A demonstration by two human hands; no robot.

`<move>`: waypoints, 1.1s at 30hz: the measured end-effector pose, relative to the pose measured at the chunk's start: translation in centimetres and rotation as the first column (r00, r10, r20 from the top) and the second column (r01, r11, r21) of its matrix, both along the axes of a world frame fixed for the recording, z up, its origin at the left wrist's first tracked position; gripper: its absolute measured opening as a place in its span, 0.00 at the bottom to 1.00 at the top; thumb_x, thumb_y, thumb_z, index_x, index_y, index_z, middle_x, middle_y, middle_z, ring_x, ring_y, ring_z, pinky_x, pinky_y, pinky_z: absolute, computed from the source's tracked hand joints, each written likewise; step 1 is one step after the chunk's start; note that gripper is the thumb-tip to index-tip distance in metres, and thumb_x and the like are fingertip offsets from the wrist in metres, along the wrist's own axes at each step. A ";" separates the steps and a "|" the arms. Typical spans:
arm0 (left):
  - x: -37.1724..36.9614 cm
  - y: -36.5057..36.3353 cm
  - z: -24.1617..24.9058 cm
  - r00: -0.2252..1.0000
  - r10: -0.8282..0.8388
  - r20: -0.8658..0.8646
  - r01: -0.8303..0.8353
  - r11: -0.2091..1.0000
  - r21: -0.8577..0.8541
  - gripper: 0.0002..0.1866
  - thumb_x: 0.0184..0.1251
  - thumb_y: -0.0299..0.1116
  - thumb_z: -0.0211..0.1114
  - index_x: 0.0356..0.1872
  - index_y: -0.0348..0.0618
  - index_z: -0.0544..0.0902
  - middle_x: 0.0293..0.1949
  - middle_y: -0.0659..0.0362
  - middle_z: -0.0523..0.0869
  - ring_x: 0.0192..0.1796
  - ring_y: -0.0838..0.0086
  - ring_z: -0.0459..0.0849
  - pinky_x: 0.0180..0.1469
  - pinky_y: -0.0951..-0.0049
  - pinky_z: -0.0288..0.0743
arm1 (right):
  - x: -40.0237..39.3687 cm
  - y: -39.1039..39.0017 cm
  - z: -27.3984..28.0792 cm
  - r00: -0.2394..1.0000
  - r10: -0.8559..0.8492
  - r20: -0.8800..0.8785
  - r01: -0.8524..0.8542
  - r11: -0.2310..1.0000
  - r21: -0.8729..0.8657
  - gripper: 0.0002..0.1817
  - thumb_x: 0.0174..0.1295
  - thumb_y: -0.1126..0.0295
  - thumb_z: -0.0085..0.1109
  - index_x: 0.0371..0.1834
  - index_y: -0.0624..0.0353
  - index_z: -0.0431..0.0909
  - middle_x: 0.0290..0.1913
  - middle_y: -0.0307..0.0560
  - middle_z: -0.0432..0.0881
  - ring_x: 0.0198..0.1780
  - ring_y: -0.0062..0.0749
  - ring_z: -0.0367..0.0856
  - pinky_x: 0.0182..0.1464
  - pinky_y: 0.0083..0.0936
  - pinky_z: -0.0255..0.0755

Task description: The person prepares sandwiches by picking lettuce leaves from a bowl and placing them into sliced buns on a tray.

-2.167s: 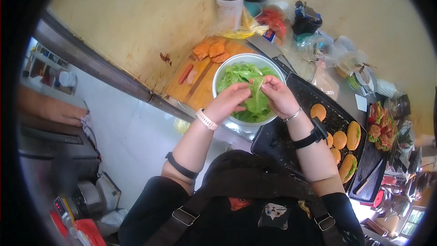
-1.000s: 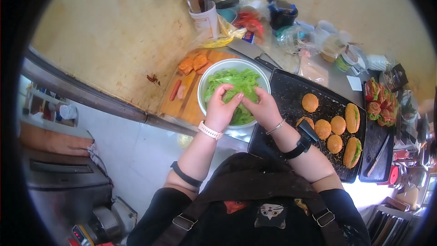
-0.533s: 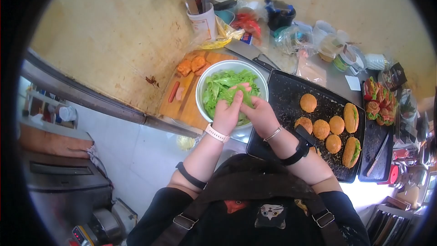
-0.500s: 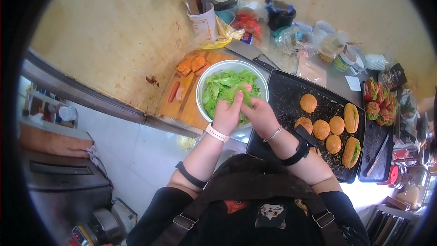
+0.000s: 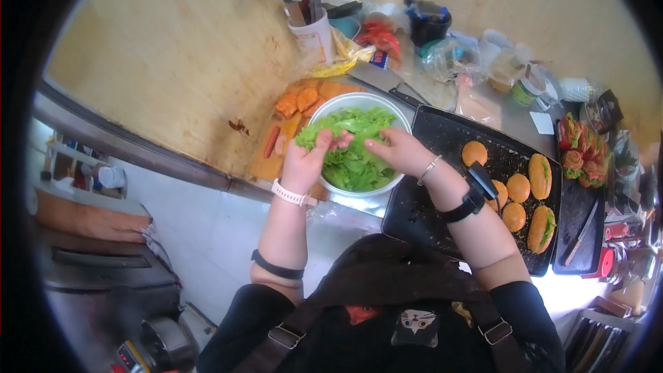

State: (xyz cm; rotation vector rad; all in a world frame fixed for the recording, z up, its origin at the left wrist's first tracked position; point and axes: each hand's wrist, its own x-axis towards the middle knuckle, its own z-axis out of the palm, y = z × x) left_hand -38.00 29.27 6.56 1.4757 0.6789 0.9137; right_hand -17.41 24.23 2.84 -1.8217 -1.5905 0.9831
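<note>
A white bowl (image 5: 407, 119) full of green lettuce (image 5: 359, 166) sits in front of me. At its left rim, my left hand (image 5: 307, 162) is closed on a lettuce leaf (image 5: 309, 137), with the frilly edge showing beyond the thumb. My right hand (image 5: 404, 155) is over the bowl's right side, thumb and fingers bent around lettuce there. A gap separates the two hands. Whether both grip the same leaf is hard to make out, as the greens overlap. The right fingertips are partly hidden in the leaves.
Left of the bowl, a wooden cutting board (image 5: 262, 168) carries orange-coated pieces (image 5: 306, 99) and a sausage (image 5: 271, 141). On the right, a black baking tray (image 5: 442, 166) holds several buns (image 5: 514, 217). A knife (image 5: 581, 235) lies on a second dark tray. Filled sandwiches (image 5: 583, 152) stand beyond.
The hands were together over the bowl's middle; now they are apart, the left shifted left with a leaf, the right moved slightly right. The view has shifted a little.
</note>
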 end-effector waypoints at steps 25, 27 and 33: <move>22.8 -13.3 -12.2 0.532 -0.170 -0.830 0.772 0.501 0.392 0.43 0.45 0.41 0.75 0.64 0.42 0.65 0.61 0.47 0.68 0.62 0.51 0.67 0.65 0.62 0.64 | 9.9 -36.9 -7.7 -0.170 -0.516 -0.840 0.889 0.288 -0.357 0.16 0.63 0.78 0.51 0.54 0.62 0.71 0.41 0.45 0.80 0.38 0.28 0.79 0.42 0.22 0.75; 24.7 -14.2 -12.5 0.428 -0.142 -0.893 0.807 0.505 0.307 0.45 0.44 0.40 0.75 0.66 0.43 0.62 0.61 0.47 0.68 0.63 0.51 0.67 0.65 0.61 0.64 | 9.0 -36.9 -8.2 -0.024 -0.776 -0.631 0.944 0.191 -0.270 0.15 0.62 0.78 0.54 0.53 0.61 0.72 0.40 0.44 0.81 0.37 0.25 0.79 0.41 0.20 0.75; 24.8 -13.1 -14.5 0.594 -0.327 -0.735 0.716 0.630 0.299 0.52 0.40 0.33 0.78 0.68 0.44 0.55 0.60 0.46 0.66 0.61 0.54 0.68 0.65 0.61 0.64 | 7.4 -34.4 -7.1 0.251 -0.949 -0.189 0.960 0.220 0.173 0.21 0.52 0.72 0.67 0.48 0.58 0.71 0.28 0.39 0.80 0.28 0.18 0.73 0.32 0.17 0.68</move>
